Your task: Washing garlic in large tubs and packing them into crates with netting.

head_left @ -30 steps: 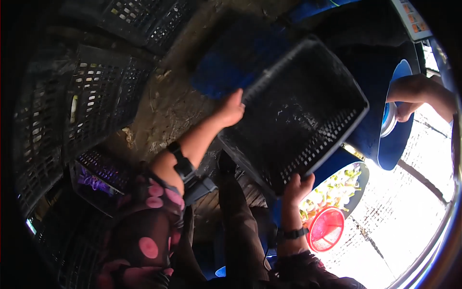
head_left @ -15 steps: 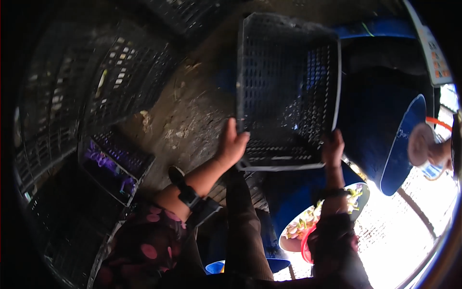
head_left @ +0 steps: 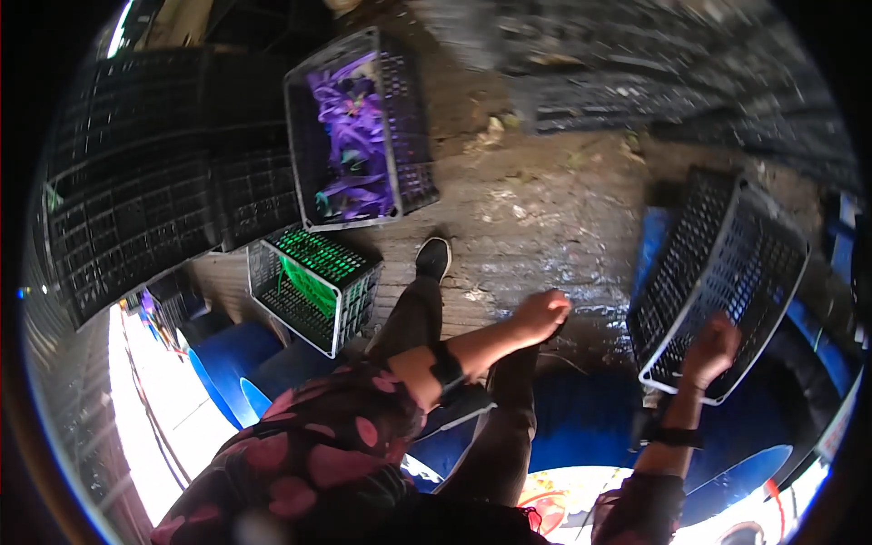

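A black plastic crate (head_left: 692, 295) with slotted sides stands tilted at the right. In front of its inside lies my right hand (head_left: 711, 352), fingers curled and a little blurred; whether they grip any part of the crate is hidden. My left hand (head_left: 542, 316) is held out over the floor in the middle, closed, with nothing visible in it and apart from the crate. At the upper left, another black crate (head_left: 394, 136) holds purple strips (head_left: 354, 118). Below it is a smaller-looking crate (head_left: 339, 313) with bright green netting (head_left: 307, 283) inside.
Stacked black crates (head_left: 127, 195) line the left side. Blue drums (head_left: 227, 359) stand at the lower left, and another blue drum (head_left: 581, 422) is close by my legs. Dark sheeting (head_left: 654, 73) spans the far side. The floor (head_left: 518, 209) is littered with debris.
My view has swung left, bringing the crates with purple and green contents nearer the middle. My left hand has come off the black crate, which now appears farther right.
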{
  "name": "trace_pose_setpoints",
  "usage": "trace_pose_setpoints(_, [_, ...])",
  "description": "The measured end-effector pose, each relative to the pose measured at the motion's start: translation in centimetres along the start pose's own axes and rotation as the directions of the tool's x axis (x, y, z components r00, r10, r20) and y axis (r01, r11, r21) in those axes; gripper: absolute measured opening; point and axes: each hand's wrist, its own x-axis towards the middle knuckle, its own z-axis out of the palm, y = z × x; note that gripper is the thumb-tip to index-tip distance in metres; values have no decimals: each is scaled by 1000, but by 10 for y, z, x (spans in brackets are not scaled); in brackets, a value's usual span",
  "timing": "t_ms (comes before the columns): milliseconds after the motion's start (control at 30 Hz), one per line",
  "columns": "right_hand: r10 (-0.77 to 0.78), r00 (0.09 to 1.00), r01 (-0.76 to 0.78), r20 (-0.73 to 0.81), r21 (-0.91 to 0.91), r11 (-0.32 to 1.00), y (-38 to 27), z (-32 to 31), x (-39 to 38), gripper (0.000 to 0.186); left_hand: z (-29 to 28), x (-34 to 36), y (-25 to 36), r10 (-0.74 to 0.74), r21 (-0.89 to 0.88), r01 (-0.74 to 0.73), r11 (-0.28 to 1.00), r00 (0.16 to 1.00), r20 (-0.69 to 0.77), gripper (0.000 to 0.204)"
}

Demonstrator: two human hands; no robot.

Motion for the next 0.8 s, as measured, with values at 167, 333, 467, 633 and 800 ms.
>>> trace_pose_setpoints(167, [-367,820,21,438,618,786,-257,104,-15,14,-142,-46,-31,-88,-384,-24,923,959,-271,14])
trace_pose_setpoints(333, [-701,621,206,350,791,577,-451,214,-46,25,-247,-98,-74,-213,-473,-97,876,801,-559,13])
trace_pose_setpoints(467, [-239,312,312,919,138,940,-519,273,-62,24,-295,-118,-84,-281,-582,-139,801,771,-571,11])
trace_pose_setpoints(633, [-207,423,301,882,79,950,-528,265,-74,17,-343,-123,-86,-329,-660,-192,726,746,-579,15])
trace_pose_setpoints(800, [-407,554,214,727,348,913,-527,199,-78,16,-371,-96,-63,-438,-759,164,630,882,-172,30])
